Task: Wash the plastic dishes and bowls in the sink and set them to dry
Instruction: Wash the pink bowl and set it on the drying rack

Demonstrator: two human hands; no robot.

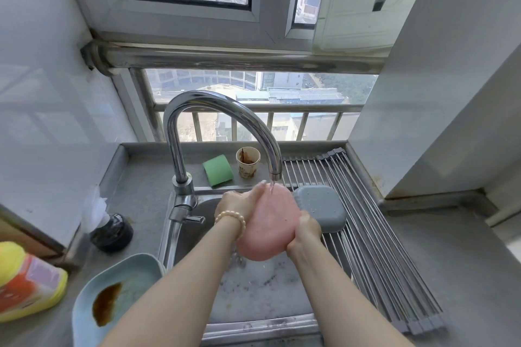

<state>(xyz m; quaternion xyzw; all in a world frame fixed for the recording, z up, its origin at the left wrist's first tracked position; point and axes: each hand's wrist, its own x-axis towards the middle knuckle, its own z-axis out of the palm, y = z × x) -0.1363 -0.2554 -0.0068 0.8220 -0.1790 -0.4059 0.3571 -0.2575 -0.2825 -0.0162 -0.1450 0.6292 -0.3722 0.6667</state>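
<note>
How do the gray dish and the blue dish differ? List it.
The gray dish lies upside down on the rack, right of the sink; the blue dish sits face up on the counter, left. The gray one looks washed and wet; the blue one holds brown sauce. Both are rounded rectangles.

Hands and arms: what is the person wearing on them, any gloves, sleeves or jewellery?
No gloves and no sleeves in view: both forearms are bare up to the frame's edge. The left hand has a bracelet of round, pale cream beads around its wrist. The right hand and its wrist carry nothing that shows. No rings or watch are visible.
</note>
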